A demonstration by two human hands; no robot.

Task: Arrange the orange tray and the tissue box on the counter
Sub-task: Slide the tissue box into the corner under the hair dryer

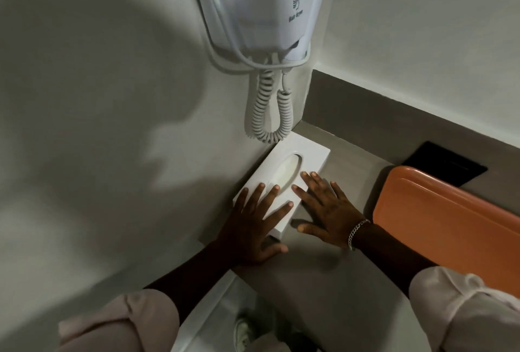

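Now both hands lie flat and unclenched, left hand (253,222) atop the white tissue box (306,160) by the wall, right hand (326,208) along its side, orange tray (450,228) near on the counter (323,281)

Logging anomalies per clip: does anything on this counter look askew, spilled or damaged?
No spill or damage shows. The white tissue box sits along the left wall under the hair dryer's coiled cord, with the left hand and right hand flat on it. The orange tray lies apart to its right, partly cut off by the frame.
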